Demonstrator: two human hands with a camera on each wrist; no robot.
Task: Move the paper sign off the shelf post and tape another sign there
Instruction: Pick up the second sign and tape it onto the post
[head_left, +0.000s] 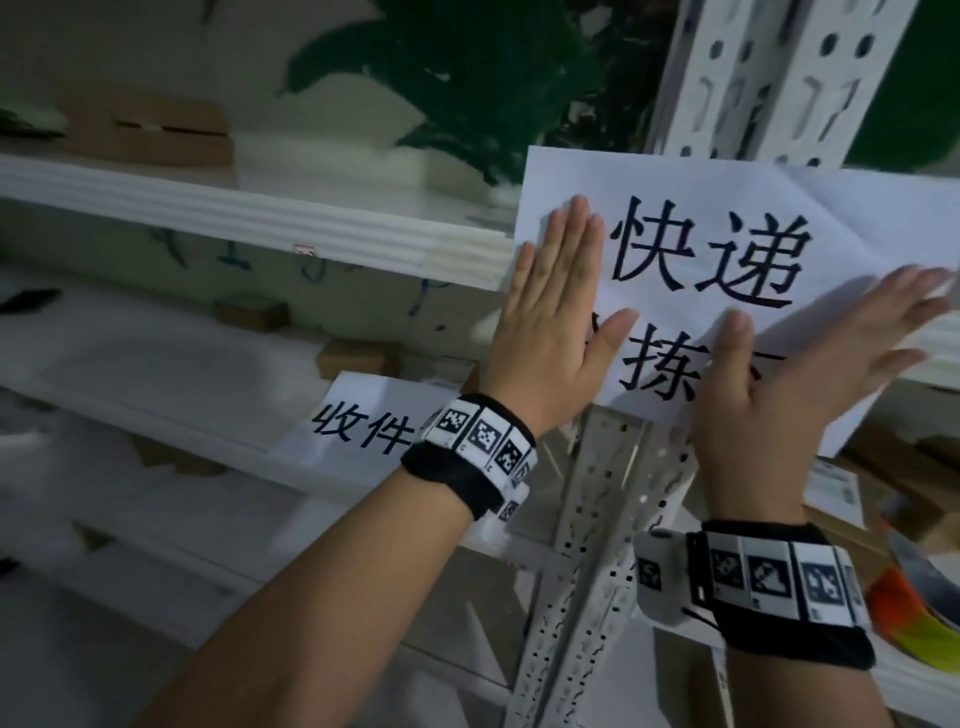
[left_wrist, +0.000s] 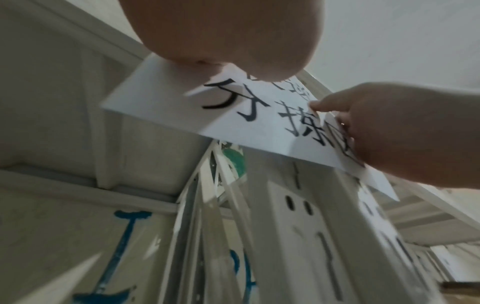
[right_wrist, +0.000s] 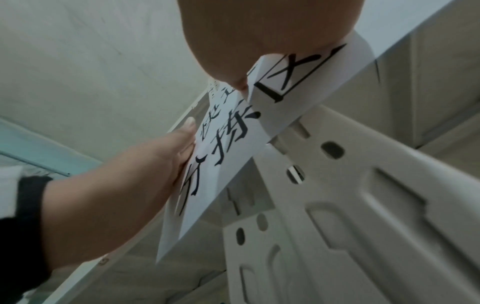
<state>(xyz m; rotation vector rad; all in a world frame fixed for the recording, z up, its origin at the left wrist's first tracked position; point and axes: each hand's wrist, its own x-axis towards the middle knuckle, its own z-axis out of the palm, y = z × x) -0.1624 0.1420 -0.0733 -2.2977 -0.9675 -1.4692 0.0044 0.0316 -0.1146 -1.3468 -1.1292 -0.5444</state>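
Observation:
A white paper sign (head_left: 727, 249) with large black characters lies against the perforated grey shelf post (head_left: 597, 545). My left hand (head_left: 556, 312) presses flat on the sign's left part, fingers straight. My right hand (head_left: 810, 358) presses flat on its lower right part, fingers spread. The left wrist view shows the sign (left_wrist: 259, 115) from below with my right hand (left_wrist: 389, 133) on it. In the right wrist view my left hand (right_wrist: 145, 170) lies along the sign (right_wrist: 226, 148), whose right end curls round the post (right_wrist: 363, 185). A second sign (head_left: 363, 426) rests on the lower shelf.
White shelf boards (head_left: 260, 218) run to the left, with small cardboard boxes (head_left: 358, 358) on the middle shelf. Boxes and a bright orange-green item (head_left: 914, 613) sit at the lower right. A green-painted wall (head_left: 493, 78) lies behind the shelf.

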